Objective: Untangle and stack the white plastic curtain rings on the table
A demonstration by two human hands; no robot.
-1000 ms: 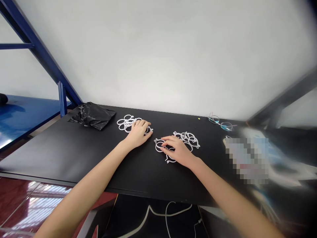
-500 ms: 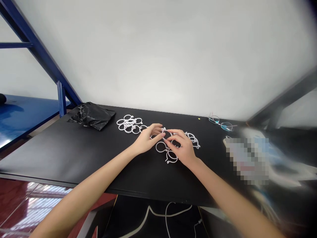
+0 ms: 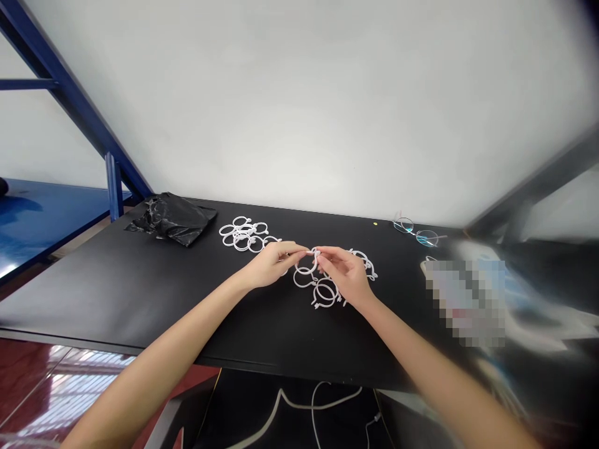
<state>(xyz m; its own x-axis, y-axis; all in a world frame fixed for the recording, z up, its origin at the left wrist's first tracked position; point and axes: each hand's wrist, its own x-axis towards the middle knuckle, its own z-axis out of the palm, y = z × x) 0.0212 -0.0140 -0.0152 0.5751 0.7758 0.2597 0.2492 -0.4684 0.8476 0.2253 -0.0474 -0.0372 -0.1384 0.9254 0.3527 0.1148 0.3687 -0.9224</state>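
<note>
A white plastic ring (image 3: 306, 272) with a small clasp hangs between my two hands, its clasp end at the top. My left hand (image 3: 274, 262) pinches it from the left with thumb and fingertips. From the right, my right hand (image 3: 345, 272) grips the clasp end, its fingertips almost meeting the left ones. Below and beside my hands, several loose white rings (image 3: 326, 293) lie on the black table, some partly hidden by the right hand. A heap of similar rings (image 3: 242, 234) sits farther left, overlapping one another.
A crumpled black plastic bag (image 3: 175, 218) lies at the table's back left. Eyeglasses (image 3: 415, 232) rest at the back right, near a blurred, pixelated item (image 3: 468, 305). The black table (image 3: 140, 293) meets a pale wall behind. Cables (image 3: 299, 405) hang below the front edge.
The ring in my hands has turned so its clasp end is now at the top and its loop hangs down. My fingertips have come closer together.
</note>
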